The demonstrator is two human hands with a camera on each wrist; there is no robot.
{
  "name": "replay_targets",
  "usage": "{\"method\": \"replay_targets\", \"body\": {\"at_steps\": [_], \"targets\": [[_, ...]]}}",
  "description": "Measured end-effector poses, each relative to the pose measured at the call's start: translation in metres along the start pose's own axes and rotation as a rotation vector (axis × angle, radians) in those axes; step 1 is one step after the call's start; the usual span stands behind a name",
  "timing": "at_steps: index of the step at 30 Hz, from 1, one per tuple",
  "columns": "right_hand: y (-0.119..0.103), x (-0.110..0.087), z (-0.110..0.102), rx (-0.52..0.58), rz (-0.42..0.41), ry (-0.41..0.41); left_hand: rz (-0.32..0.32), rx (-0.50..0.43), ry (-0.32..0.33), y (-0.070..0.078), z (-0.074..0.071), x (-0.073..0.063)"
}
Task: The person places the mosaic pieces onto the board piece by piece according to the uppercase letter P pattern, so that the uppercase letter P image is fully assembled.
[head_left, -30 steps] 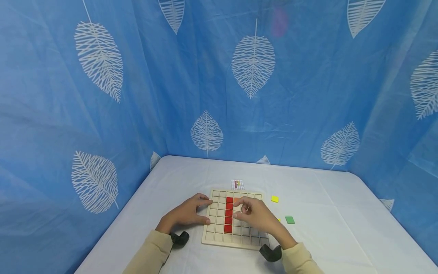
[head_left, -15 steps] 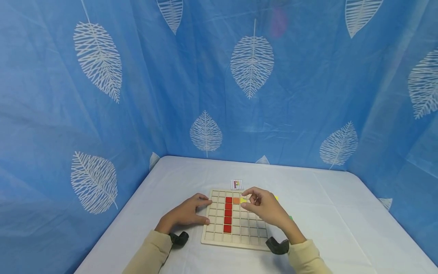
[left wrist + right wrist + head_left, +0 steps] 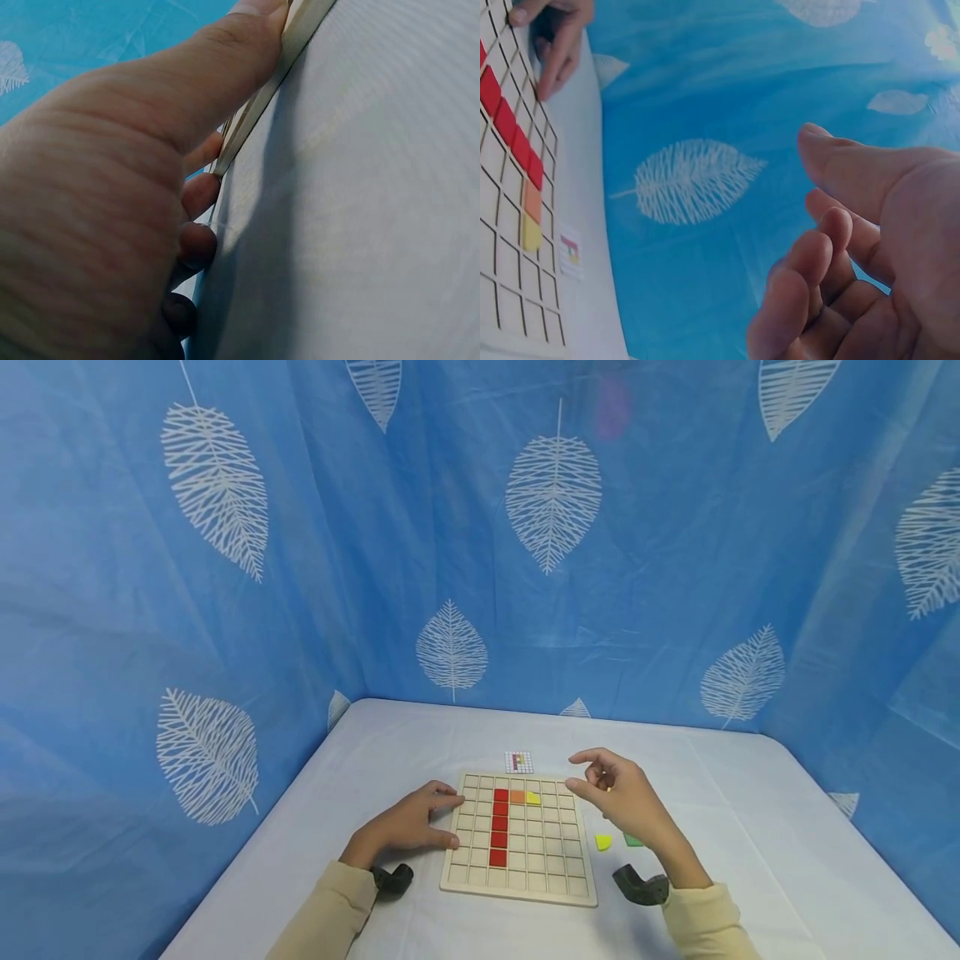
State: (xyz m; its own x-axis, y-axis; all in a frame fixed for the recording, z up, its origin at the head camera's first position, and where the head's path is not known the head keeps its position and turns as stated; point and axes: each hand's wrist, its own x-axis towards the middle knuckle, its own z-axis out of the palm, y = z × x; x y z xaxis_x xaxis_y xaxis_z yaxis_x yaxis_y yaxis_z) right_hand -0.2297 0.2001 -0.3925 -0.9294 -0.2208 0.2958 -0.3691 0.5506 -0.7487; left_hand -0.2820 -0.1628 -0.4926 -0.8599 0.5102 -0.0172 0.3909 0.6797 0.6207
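A wooden grid board (image 3: 551,860) lies on the table. Down one column run several red tiles (image 3: 499,822); to the right of the top one sit an orange tile (image 3: 517,797) and a yellow round-edged tile (image 3: 532,798). My left hand (image 3: 408,821) rests at the board's left edge, its thumb (image 3: 232,60) pressing the wooden rim (image 3: 251,112) in the left wrist view. Above the table, off the board's far right corner, is my right hand (image 3: 622,789), thumb and index apart, other fingers loosely bent, holding nothing.
Right of the board lie a loose yellow round-edged tile (image 3: 603,842) and a green tile (image 3: 633,840), partly covered by the right forearm. A small printed pattern card (image 3: 519,762) is behind the board. Blue leaf-print curtains (image 3: 645,568) surround the white table (image 3: 720,827).
My right hand has moved from over the board to its right, leaving the yellow tile beside the orange one. The left hand keeps its place on the board's edge.
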Motion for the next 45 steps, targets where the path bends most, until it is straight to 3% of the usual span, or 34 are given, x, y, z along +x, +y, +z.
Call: {"method": "replay_targets", "body": {"at_steps": [20, 35, 45], "targets": [[0.031, -0.023, -0.044, -0.064, 0.161, 0.147, -0.001, -0.008, -0.010, -0.002, 0.001, 0.003], [0.080, -0.022, -0.056, -0.059, 0.270, 0.104, -0.011, 0.010, 0.012, 0.001, -0.005, 0.003], [0.101, -0.023, -0.045, 0.010, 0.397, 0.028, -0.027, -0.009, -0.001, -0.003, -0.001, 0.001]]}}
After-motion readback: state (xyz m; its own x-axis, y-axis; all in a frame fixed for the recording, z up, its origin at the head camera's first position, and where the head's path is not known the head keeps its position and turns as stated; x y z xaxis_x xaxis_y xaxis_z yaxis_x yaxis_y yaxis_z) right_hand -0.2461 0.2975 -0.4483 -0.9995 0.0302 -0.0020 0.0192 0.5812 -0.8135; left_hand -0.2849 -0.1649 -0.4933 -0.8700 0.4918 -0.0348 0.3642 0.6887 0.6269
